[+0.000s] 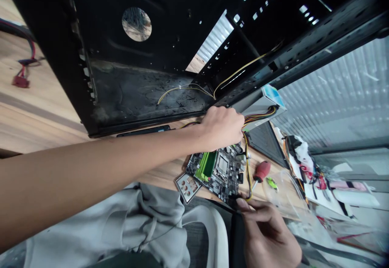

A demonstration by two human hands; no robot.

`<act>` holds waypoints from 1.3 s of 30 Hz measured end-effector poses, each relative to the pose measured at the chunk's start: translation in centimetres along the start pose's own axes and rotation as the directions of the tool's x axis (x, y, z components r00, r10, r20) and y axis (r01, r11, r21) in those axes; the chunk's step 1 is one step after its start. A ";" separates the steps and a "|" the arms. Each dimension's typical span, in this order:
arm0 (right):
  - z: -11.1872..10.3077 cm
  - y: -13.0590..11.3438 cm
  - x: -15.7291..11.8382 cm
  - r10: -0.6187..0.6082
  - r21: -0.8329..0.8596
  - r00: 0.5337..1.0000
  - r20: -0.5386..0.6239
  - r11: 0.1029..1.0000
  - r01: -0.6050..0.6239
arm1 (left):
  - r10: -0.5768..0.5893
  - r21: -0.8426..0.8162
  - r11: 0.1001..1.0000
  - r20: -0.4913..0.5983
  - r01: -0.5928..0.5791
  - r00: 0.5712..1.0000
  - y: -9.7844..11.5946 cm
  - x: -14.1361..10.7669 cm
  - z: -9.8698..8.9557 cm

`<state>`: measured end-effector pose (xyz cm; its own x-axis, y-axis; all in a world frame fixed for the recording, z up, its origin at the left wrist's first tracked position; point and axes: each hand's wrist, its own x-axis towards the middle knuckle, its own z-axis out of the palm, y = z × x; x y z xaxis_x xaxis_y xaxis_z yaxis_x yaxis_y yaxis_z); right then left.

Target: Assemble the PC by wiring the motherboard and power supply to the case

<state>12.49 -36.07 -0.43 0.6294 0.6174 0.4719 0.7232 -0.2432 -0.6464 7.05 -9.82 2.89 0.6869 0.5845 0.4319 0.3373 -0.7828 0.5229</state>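
Note:
A green and black motherboard (223, 166) lies on the wooden table. At its near right corner, my right hand (270, 227) pinches the plug end of a yellow-and-black power cable (248, 170); the plug itself is mostly hidden by the fingers. My left hand (223, 126) is closed above the board's far edge, its fingers turned away from view. Coloured power supply wires (257, 118) run up to its knuckles, and whatever the fingers hold is hidden. Two green memory sticks (206, 164) and a processor (223, 164) sit on the board.
A black computer case (127, 81) stands open beyond my left arm. A power supply box (261, 101) is behind the board. A red-handled screwdriver (261, 171) lies to the right, a metal I/O plate (187, 187) at the table's near edge. A white chair (209, 223) is below.

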 end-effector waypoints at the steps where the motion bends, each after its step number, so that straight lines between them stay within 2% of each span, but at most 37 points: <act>1: 0.0 0.0 0.0 0.007 -0.003 1.000 0.008 1.000 -0.007 | -0.007 -0.004 1.000 0.004 0.007 1.000 0.0 0.0 0.0; 7: 0.0 -0.2 -0.3 0.091 0.012 0.996 0.008 0.996 -0.091 | -0.013 0.011 1.000 0.010 0.013 1.000 0.0 -0.1 -0.1; 13: 0.7 -0.3 -0.6 0.090 -0.047 0.996 0.007 0.995 -0.089 | 0.009 0.070 0.997 0.011 -0.010 1.000 -0.3 0.0 0.1; 21: 1.6 -0.2 -0.2 -0.040 0.023 0.998 0.039 0.999 0.040 | -0.097 0.115 0.990 0.104 0.085 0.990 -0.2 0.2 -0.6; 25: 1.1 0.5 2.0 0.094 0.237 0.986 0.136 0.963 -0.125 | -0.101 0.176 0.981 0.107 0.081 0.989 -0.3 0.1 -0.7; 28: 0.2 2.3 4.8 0.153 0.317 0.982 0.108 0.931 -0.179 | -0.110 0.200 0.976 0.109 0.086 0.988 -0.5 0.1 -0.8; 29: -0.1 3.1 5.9 0.153 0.275 0.985 0.077 0.947 -0.169 | -0.110 0.199 0.976 0.109 0.087 0.988 -0.6 0.1 -0.9; 31: -0.6 4.5 7.7 0.156 0.066 0.988 -0.001 0.986 -0.155 | -0.110 0.185 0.979 0.104 0.090 0.988 -0.9 0.2 -1.0; 34: -0.6 5.8 9.5 0.095 -0.233 0.995 -0.024 0.967 -0.098 | -0.114 0.144 0.984 0.076 0.102 0.991 -1.3 0.4 -1.3; 36: 0.0 5.8 9.9 0.038 -0.298 0.999 -0.021 0.954 -0.042 | -0.110 0.114 0.988 0.049 0.104 0.993 -1.5 0.5 -1.6; 39: 1.6 5.2 10.0 -0.019 -0.272 0.999 -0.036 0.962 0.008 | -0.088 0.071 0.994 0.015 0.086 0.996 -1.8 0.5 -2.2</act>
<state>22.08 -29.99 -0.08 0.6255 0.5944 0.5054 0.7785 -0.4324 -0.4550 5.36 -7.65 3.75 0.6642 0.6475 0.3735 0.4401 -0.7426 0.5048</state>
